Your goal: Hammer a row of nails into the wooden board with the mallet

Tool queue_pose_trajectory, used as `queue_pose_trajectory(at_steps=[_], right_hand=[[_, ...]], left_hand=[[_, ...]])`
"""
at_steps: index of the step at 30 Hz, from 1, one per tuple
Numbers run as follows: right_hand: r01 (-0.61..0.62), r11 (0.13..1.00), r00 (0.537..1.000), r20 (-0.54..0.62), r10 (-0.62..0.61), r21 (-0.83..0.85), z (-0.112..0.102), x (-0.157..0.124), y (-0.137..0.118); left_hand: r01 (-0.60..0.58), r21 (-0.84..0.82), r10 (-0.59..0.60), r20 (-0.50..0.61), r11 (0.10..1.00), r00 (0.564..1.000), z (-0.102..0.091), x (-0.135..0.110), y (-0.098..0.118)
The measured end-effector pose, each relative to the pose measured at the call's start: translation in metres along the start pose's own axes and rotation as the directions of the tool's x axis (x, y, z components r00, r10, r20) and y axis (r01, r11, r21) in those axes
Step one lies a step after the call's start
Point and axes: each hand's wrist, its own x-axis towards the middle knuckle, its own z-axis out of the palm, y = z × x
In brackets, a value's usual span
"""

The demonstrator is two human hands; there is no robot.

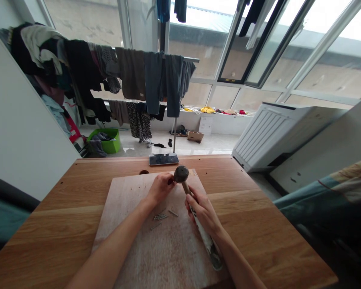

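Observation:
My right hand is wrapped round the handle of a hammer, whose rounded dark head is raised above the far part of a pale wooden board. Close to that head, my left hand is closed in a pinch over the board. Something dark shows at its fingertips, too small to name. Several loose nails lie on the board between my forearms. A few small dark holes or nail heads dot its upper left part.
The board rests on a wooden table. A phone lies at the table's far edge, and a dark round object sits behind the board. Beyond are a clothes rack with laundry, a green basket and a white cabinet.

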Motion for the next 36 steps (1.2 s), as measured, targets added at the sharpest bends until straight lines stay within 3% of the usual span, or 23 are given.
queue_pose_trajectory(at_steps=[4,8,12,15,17,19,21,23,30,32,33,36], right_hand=[[-0.028,0.997,0.999,-0.038,0.031,0.071,-0.002,0.001,0.001],[-0.054,0.989,0.983,-0.167,0.077,0.138,-0.007,0.004,0.003],[-0.132,0.991,0.966,-0.222,0.135,0.030,-0.018,0.011,0.008],[-0.192,0.981,0.959,-0.215,0.185,-0.013,-0.023,0.014,0.011],[-0.202,0.979,0.959,-0.208,0.194,-0.017,-0.025,0.014,0.012],[-0.197,0.980,0.960,-0.210,0.185,-0.037,-0.024,0.013,0.013],[-0.198,0.978,0.960,-0.218,0.178,-0.070,-0.023,0.013,0.013],[-0.206,0.975,0.958,-0.223,0.183,-0.085,-0.022,0.013,0.012],[-0.198,0.975,0.960,-0.222,0.172,-0.102,-0.022,0.013,0.011],[-0.204,0.974,0.958,-0.226,0.177,-0.099,-0.022,0.013,0.010],[-0.209,0.973,0.956,-0.227,0.183,-0.095,-0.022,0.013,0.010],[-0.216,0.973,0.954,-0.233,0.191,-0.086,-0.021,0.012,0.008]], left_hand=[[0.003,0.003,-0.003,0.001,1.000,1.000,-0.001,-0.002,0.001],[-0.001,0.028,0.001,0.006,1.000,1.000,0.000,-0.001,0.000],[-0.021,0.034,0.020,0.026,0.999,0.999,-0.006,0.000,0.000],[-0.097,0.118,0.088,0.076,0.988,0.993,-0.022,-0.006,0.012],[-0.209,0.216,0.162,0.215,0.954,0.963,-0.036,-0.013,0.027],[-0.360,0.302,0.210,0.432,0.883,0.877,-0.048,-0.021,0.046],[-0.464,0.352,0.203,0.576,0.813,0.792,-0.054,-0.027,0.063],[-0.501,0.391,0.168,0.635,0.772,0.754,-0.054,-0.031,0.075],[-0.524,0.379,0.142,0.692,0.762,0.707,-0.032,-0.031,0.078],[-0.494,0.356,0.147,0.675,0.793,0.723,-0.034,-0.026,0.074],[-0.452,0.334,0.152,0.642,0.827,0.752,-0.036,-0.023,0.071],[-0.210,0.166,0.127,0.406,0.963,0.905,-0.043,-0.013,0.050]])
